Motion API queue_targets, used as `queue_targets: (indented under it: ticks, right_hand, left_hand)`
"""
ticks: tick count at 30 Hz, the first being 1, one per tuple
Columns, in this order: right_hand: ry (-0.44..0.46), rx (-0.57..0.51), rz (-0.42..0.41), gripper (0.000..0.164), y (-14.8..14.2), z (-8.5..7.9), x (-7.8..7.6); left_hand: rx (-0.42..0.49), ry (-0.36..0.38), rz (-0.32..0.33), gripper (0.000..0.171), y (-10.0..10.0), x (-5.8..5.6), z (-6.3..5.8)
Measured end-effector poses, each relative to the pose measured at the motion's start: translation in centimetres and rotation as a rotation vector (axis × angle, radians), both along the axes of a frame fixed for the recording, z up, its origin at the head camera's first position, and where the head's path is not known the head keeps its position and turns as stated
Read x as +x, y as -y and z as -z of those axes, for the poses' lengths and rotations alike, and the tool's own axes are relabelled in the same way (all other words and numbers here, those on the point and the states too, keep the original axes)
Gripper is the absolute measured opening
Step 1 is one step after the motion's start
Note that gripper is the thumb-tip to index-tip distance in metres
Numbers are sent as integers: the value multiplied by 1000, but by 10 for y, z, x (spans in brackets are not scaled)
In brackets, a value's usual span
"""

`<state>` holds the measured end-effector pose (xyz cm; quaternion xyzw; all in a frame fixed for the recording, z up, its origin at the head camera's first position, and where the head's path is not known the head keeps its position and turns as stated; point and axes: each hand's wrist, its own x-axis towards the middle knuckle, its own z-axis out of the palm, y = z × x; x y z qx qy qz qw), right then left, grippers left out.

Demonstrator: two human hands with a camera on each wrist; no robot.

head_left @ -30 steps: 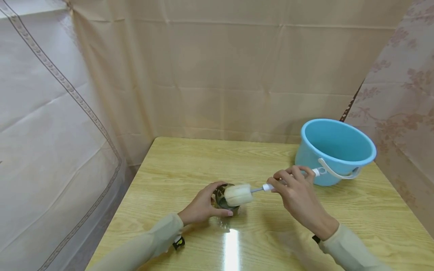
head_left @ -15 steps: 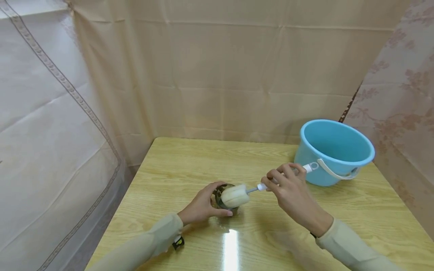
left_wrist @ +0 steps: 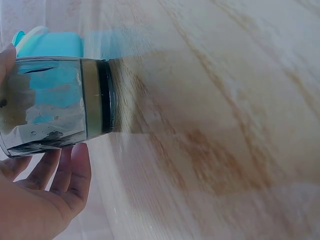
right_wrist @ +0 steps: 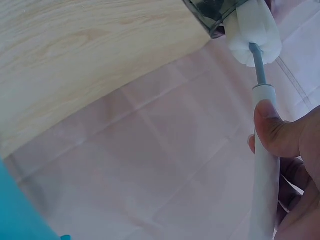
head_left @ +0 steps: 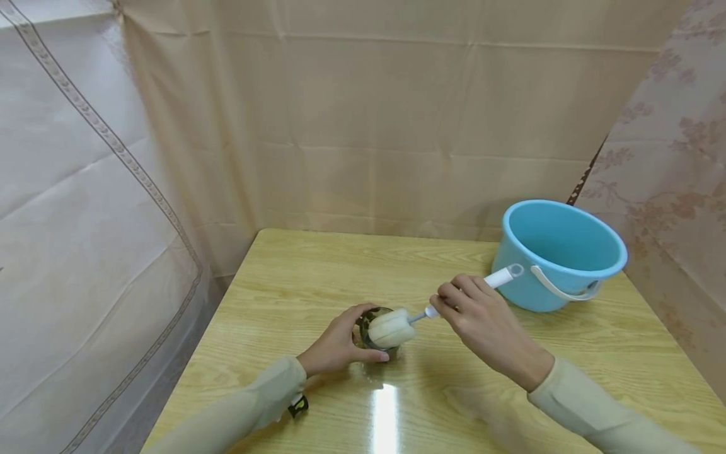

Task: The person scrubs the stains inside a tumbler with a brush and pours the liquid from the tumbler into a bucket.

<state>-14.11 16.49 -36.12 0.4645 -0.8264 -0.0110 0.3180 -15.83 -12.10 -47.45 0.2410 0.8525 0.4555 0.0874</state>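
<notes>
Glass cup (left_wrist: 55, 107), left hand (head_left: 337, 343) curled round it, sponge brush (head_left: 391, 328) at cup's mouth, right hand (head_left: 482, 321) gripping brush handle (right_wrist: 265, 185), blue bucket (head_left: 567, 236) right of cup.

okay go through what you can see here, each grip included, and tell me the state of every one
Glass, upright on the table, mouth uncovered.
Sponge brush, slanted, its head partly in the glass's mouth.
Bucket, upright, open at the top.
Bucket handle, lowered against the bucket's side.
Left grip, curled round the glass.
Right grip, holding the brush by its white handle.
</notes>
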Motion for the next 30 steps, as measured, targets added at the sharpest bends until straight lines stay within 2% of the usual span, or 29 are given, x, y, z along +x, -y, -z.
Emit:
queue_targets:
  ticks: [10, 17, 22, 25, 28, 30]
  right_hand:
    - [-47, 118, -13, 54, 8, -8, -4]
    - [-125, 252, 11, 37, 14, -9, -5]
    - [-134, 257, -2, 42, 17, -9, -6]
    - [-104, 231, -31, 44, 19, -10, -7]
    - [-66, 219, -52, 42, 22, -10, -8]
    - [-72, 242, -45, 39, 25, -9, -8]
  left_hand:
    - [5, 7, -13, 90, 1, 1, -1]
    - [19, -6, -1, 90, 0, 1, 0]
    - [18, -15, 4, 89, -1, 1, -1]
    - [14, -11, 1, 88, -1, 0, 0]
    - [5, -2, -7, 89, -1, 0, 0]
    - [3, 2, -10, 89, -1, 0, 0]
